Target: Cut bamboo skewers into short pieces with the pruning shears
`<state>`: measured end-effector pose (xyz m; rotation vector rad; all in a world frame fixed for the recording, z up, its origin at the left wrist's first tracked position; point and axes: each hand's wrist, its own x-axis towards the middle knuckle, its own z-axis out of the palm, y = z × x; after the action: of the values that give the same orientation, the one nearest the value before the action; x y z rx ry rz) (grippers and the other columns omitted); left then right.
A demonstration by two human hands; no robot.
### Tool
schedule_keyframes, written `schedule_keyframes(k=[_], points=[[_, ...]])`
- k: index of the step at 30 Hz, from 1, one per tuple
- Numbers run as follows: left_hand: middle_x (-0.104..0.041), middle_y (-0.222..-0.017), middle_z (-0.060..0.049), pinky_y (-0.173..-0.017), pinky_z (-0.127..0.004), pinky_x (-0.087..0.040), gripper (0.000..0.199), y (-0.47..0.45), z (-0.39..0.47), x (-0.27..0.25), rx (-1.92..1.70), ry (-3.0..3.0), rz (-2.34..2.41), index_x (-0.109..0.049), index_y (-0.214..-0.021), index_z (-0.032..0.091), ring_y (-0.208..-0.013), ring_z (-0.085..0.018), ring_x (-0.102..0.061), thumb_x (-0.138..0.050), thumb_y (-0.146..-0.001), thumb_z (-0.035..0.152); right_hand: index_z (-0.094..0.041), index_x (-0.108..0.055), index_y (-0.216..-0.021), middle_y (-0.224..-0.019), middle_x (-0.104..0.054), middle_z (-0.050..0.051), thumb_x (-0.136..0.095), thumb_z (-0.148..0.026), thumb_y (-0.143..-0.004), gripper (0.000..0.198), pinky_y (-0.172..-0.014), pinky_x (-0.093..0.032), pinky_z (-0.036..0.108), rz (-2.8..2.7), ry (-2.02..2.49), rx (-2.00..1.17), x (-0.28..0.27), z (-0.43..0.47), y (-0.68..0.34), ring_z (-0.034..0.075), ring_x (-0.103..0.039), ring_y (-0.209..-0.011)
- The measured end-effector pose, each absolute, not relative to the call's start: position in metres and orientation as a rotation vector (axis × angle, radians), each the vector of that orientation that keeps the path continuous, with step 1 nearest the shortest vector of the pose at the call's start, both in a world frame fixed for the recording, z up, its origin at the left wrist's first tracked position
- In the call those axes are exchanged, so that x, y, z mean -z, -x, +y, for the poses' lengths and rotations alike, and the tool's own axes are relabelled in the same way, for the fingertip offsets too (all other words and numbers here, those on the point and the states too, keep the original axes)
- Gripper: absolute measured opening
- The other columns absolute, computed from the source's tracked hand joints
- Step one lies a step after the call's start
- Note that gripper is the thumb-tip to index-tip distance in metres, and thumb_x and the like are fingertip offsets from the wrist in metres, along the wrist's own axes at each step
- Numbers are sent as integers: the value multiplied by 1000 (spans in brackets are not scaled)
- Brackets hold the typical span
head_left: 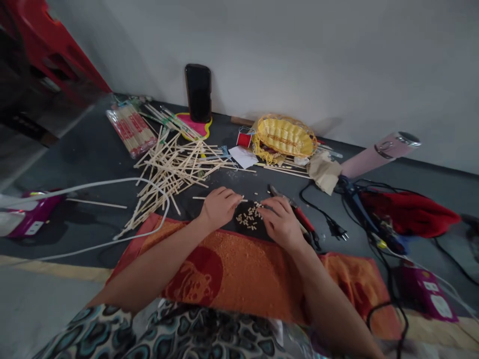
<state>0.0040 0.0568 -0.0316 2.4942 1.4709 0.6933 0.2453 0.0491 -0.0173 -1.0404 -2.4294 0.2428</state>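
My left hand (220, 207) is closed in a pinch on a thin wooden stick (199, 198), whose near end sticks out to the left and which runs on toward the right. Facing it, my right hand (281, 218) has its fingers bent and drawn together by the stick's other end; what they hold is hidden. Between and below both hands lies a scatter of short cut stick pieces (247, 220) on the dark tabletop. Right behind my right hand rest pliers with red handles (302, 218), partly covered by it.
A loose heap of sticks (175, 167) lies left, beside packaged sticks (131, 128). A phone (198, 92) leans on the wall. A yellow basket (286, 135), red thread spool (244, 138), pink flask (377, 154), plug (338, 230) and orange towel (254, 274) surround the work area.
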Motion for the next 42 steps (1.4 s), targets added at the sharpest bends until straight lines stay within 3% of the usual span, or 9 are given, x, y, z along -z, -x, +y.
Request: schedule_keyframes(k=[12, 23, 42], points=[[-67, -91, -5, -79, -35, -46, 19, -4, 45, 29, -840, -2435, 1375, -65, -102, 20, -86, -20, -57, -53, -89, 15, -23, -64, -115, -114, -63, 8, -51, -7, -85, 36, -95, -47, 47, -2378, 1100, -301, 23, 56, -255, 25, -50, -110], [-69, -89, -5, -77, -36, -45, 19, 4, 49, 19, -848, -2650, 1486, -66, -99, 20, -84, -20, -56, -51, -89, 17, -24, -64, -110, -110, -63, 7, -52, -5, -85, 34, -92, -49, 44, -2313, 971, -408, 22, 41, -235, 23, -52, -105], [-68, -92, -6, -81, -35, -44, 22, 9, 45, 22, -965, -2665, 1413, -66, -102, 20, -87, -20, -55, -47, -92, 21, -22, -66, -106, -111, -62, 8, -45, 1, -80, 40, -94, -47, 45, -2345, 949, -227, 31, 45, -229, 23, -51, -106]])
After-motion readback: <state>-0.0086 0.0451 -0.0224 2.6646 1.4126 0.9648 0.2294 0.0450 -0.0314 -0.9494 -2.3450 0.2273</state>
